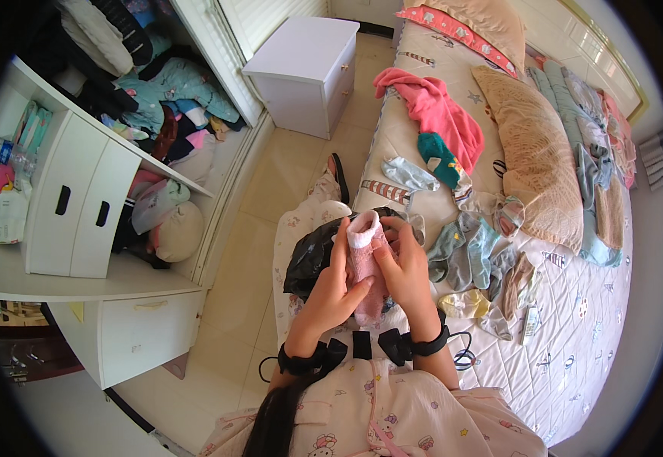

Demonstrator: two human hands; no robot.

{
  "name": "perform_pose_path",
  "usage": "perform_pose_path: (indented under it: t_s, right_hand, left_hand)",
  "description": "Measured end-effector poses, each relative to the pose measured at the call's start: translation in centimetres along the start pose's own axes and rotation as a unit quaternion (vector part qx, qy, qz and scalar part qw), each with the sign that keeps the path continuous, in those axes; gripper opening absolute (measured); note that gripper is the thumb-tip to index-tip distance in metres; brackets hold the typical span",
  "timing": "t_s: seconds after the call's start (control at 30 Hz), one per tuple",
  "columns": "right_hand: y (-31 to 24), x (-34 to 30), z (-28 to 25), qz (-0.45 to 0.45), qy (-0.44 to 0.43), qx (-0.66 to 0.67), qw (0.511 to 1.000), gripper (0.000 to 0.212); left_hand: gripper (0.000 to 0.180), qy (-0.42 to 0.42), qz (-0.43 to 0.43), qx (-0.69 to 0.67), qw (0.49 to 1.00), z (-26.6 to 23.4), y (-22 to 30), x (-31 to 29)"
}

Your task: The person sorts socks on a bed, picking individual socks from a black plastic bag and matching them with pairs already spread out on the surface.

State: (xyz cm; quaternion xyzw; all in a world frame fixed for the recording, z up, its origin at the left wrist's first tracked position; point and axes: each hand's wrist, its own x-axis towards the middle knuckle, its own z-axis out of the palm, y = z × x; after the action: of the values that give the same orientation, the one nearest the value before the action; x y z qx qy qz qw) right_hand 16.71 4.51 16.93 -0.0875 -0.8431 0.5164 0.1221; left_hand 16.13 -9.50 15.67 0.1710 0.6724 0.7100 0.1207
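Note:
Between my two hands, in front of my chest, is a pink sock (368, 283) with a white cuff, its opening facing up. My left hand (337, 286) closes on its left side, the thumb lying across the front. My right hand (403, 263) grips the other side near the cuff, thumb on the front. Under and behind the hands a black plastic bag (310, 263) rests on my lap; the hands hide part of it. Beside my right hand, several loose socks (465, 240) in grey, teal and brown lie on the bed, with a yellow sock (465, 305) closer to me.
On the bed (568, 365) lie a pink garment (430, 107), a light blue sock (410, 174), a beige pillow (526, 145) and folded clothes (594, 152) along the wall. A white nightstand (301, 68) stands ahead. An open wardrobe (80, 194) full of clothes is at left.

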Motion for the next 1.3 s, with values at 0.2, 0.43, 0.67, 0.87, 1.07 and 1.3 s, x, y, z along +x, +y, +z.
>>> perform_pose_path:
  t_s: [0.2,0.43,0.67,0.87,1.07,1.3]
  right_hand:
    - [1.6,0.1,-0.5,0.149,-0.161,0.383,0.897,0.030]
    - [0.8,0.4,-0.3,0.072,0.062,0.370,0.924,0.014]
    - [1.5,0.4,-0.2,-0.071,0.161,0.131,0.976,0.014]
    - [1.1,0.4,-1.0,-0.075,0.175,0.075,0.979,0.026]
    - [1.9,0.7,-0.9,0.011,0.239,0.289,0.927,0.028]
    - [1.8,-0.4,-0.5,0.049,0.334,0.426,0.839,0.033]
  left_hand:
    - [0.092,0.025,0.012,-0.164,0.986,0.7,0.1,0.3]
    - [0.069,-0.115,-0.027,0.059,0.991,1.0,-0.5,0.5]
    - [0.041,-0.091,-0.128,-0.079,0.984,1.0,-1.1,0.8]
    - [0.035,-0.162,-0.151,0.034,0.975,1.1,0.5,1.1]
    - [0.036,-0.021,0.053,0.064,0.996,1.8,0.2,1.0]
    - [0.016,-0.092,-0.042,-0.028,0.994,1.4,-1.1,1.3]
